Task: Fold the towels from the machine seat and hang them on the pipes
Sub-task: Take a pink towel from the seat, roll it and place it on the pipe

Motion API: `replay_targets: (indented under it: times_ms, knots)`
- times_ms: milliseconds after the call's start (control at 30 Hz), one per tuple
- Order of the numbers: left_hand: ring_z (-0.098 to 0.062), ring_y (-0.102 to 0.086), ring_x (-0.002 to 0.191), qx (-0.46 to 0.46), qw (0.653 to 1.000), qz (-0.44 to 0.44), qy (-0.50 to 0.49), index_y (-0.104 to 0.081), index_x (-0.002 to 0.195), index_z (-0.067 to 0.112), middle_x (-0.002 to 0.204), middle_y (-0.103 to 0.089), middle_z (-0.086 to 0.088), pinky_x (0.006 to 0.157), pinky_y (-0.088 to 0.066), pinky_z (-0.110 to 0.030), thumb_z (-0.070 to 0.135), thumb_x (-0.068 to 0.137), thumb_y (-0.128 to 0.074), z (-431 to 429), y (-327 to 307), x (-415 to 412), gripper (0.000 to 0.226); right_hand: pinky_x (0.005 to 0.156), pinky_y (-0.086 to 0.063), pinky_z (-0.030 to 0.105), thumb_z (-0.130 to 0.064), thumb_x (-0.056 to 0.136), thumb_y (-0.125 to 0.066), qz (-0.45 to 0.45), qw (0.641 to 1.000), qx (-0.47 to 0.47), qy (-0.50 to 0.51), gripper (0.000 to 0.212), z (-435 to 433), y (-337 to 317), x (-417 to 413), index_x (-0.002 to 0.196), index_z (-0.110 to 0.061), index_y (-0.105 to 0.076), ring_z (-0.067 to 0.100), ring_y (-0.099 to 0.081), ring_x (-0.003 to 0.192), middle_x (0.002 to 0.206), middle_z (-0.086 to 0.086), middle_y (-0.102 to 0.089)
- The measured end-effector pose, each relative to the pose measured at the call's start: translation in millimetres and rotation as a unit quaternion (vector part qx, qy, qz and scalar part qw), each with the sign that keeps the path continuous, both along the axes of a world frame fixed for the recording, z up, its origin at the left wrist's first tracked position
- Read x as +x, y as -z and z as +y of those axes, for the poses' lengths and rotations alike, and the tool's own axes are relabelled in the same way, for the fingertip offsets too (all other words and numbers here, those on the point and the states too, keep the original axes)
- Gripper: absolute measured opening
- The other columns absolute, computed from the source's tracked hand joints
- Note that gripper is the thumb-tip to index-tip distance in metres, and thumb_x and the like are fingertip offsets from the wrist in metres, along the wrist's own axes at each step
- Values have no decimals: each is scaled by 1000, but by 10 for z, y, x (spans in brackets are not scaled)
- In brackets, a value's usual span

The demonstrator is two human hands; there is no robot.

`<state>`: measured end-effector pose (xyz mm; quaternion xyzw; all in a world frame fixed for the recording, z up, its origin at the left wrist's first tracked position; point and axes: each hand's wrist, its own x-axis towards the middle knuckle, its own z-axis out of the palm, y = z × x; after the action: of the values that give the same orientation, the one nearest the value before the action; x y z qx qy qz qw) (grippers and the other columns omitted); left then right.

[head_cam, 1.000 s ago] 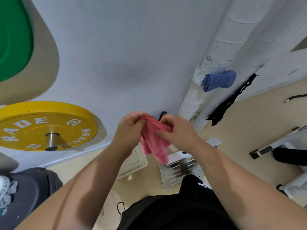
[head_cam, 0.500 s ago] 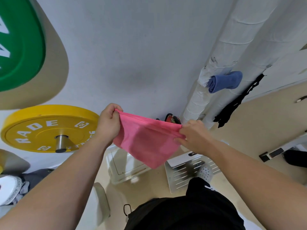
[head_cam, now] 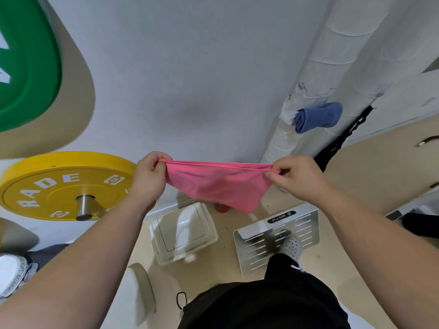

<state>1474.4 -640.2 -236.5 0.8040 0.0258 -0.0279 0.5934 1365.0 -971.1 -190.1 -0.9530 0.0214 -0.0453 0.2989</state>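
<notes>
A pink towel (head_cam: 218,184) hangs stretched in the air in front of me, its top edge taut. My left hand (head_cam: 148,178) grips its left corner and my right hand (head_cam: 297,178) pinches its right corner. The cloth sags to a point below the right half. Up to the right, two white wrapped pipes (head_cam: 332,67) run along the wall. A folded blue towel (head_cam: 317,117) sits between them.
A yellow weight plate (head_cam: 54,184) on a steel bar and a green plate (head_cam: 26,67) are at the left. Below the towel stand a white lidded bin (head_cam: 183,233) and a white slotted metal plate (head_cam: 275,238). A black strap (head_cam: 342,141) hangs by the pipes.
My hands have moved apart, and the bunched pink towel has been spread out until its top edge is taut between them.
</notes>
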Motion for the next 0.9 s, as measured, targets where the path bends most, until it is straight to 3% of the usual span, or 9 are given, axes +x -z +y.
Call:
replay_targets:
  times_ms: [133,300,433,600,733,833,900]
  knots:
    - [-18,-56,69,-29,999,22,21,-66,83,12,78,-64,-7,63,-46,-29,-5,94,-40,-24,-22,8,33,65,-47,24,-11,79,-85,40,976,198,84,10,-7,2,-32,77,-11,-75,11,-56,66,71,10,-70]
    - [-16,-41,53,-27,998,57,7,-57,71,13,62,-48,-6,47,-30,-24,-3,90,-36,-81,-110,-20,32,71,-57,20,8,81,-76,81,905,397,129,47,-50,71,-85,121,-14,-66,10,-66,69,77,7,-69]
    - [-15,-35,54,-15,996,83,-1,-55,70,17,61,-42,-2,47,-23,-24,3,92,-38,-113,-116,-47,31,70,-53,26,5,84,-73,125,884,421,160,14,-20,63,-129,92,-6,-73,11,-66,67,76,4,-72]
    - [-15,-44,49,-81,988,130,-24,-61,74,10,60,-52,-5,45,-33,-21,-2,92,-39,-155,-122,-146,31,59,-51,23,-11,94,-66,97,812,538,203,20,26,77,-143,74,-15,-69,10,-58,63,68,-2,-64]
    - [-20,-59,60,-114,972,205,-22,-71,89,2,73,-67,-12,59,-47,-28,-5,93,-41,-141,-37,-298,31,53,-38,26,-23,93,-71,61,819,488,294,37,102,226,-178,58,-20,-59,12,-43,53,55,-5,-51]
    - [-14,-54,50,-140,957,254,-30,-72,91,-2,58,-63,-6,51,-49,-22,-9,92,-42,-178,-5,-460,32,57,-36,31,-28,89,-74,14,838,414,355,39,230,366,-201,57,-20,-53,12,-38,52,51,-9,-43]
    - [-16,-55,52,-154,952,262,-31,-71,83,1,52,-61,-2,57,-51,-27,-10,92,-42,-264,-24,-588,32,57,-37,30,-24,89,-72,-1,858,368,358,35,368,422,-207,59,-17,-55,10,-39,50,49,-12,-44]
